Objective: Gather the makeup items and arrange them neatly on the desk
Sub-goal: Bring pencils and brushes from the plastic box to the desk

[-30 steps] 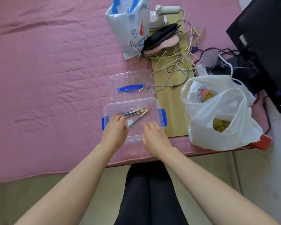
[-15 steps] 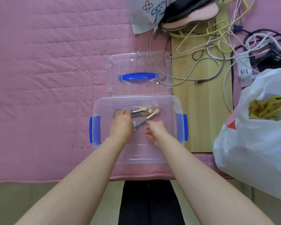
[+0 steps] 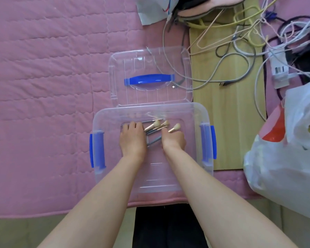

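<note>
Several makeup brushes (image 3: 155, 125) with grey handles, rose-gold ferrules and cream bristles lie at the back of an open clear plastic box (image 3: 190, 111) with blue side latches. Both my hands are inside the box. My left hand (image 3: 132, 140) covers the handle ends of the bunched brushes, its fingers curled down over them. My right hand (image 3: 174, 141) grips one makeup brush (image 3: 175, 127) at its middle; the head sticks out past my fingers and the grey handle shows between my hands.
The box's clear lid (image 3: 150, 68) with a blue handle lies flat behind it on the pink quilt (image 3: 43, 86). A wooden board (image 3: 227, 122) with tangled cables (image 3: 249, 38) lies to the right. A white plastic bag (image 3: 284, 158) stands at far right.
Both hands moved from the box's near rim down into the box and onto the brushes. The view dropped closer over the box.
</note>
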Available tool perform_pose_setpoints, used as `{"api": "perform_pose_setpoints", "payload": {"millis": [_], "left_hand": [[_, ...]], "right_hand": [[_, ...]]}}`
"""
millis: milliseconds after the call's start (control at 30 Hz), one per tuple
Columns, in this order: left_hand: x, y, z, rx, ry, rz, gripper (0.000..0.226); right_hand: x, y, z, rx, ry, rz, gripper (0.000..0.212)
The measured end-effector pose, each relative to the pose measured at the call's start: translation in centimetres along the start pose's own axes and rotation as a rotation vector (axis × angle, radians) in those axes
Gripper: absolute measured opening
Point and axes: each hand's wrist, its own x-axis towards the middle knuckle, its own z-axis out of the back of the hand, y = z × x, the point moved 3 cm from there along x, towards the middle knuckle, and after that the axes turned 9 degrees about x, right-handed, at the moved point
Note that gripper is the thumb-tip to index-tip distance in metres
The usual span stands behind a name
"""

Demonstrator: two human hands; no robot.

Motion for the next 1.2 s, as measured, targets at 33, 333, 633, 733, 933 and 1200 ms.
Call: {"api": "perform_pose_setpoints", "payload": {"millis": [33, 333, 633, 733, 933, 1200], "left_hand": [[0.0, 0.1, 0.0, -0.027, 0.007, -0.001, 0.013], [-1.2, 0.4, 0.8, -0.367, 0.103, 0.064, 0.014], [-1.1, -0.4, 1.3, -0.165, 0.105, 0.000, 0.035], [-0.8, -0.1, 0.8, -0.076, 0.123, -0.029, 0.038], [0.0, 0.3, 0.4, 0.084, 0.120, -0.093, 0.020], [0.6, 0.6, -0.1, 0.103, 0.133, -0.068, 0.017]], "right_hand": [[-0.3, -0.2, -0.1, 0.059, 0.010, -0.020, 0.045], [-2.3, -1.9, -1.1, 0.534, 0.103, -0.266, 0.036], [-1.7, -0.7, -2.2, 0.384, -0.002, -0.141, 0.043], [-1.4, -0.4, -2.4, 0.251, -0.030, -0.063, 0.051], [-1.2, -0.1, -2.0, 0.118, -0.025, -0.065, 0.034], [-0.9, 0.7, -1.6, 0.103, -0.064, -0.011, 0.032]]}}
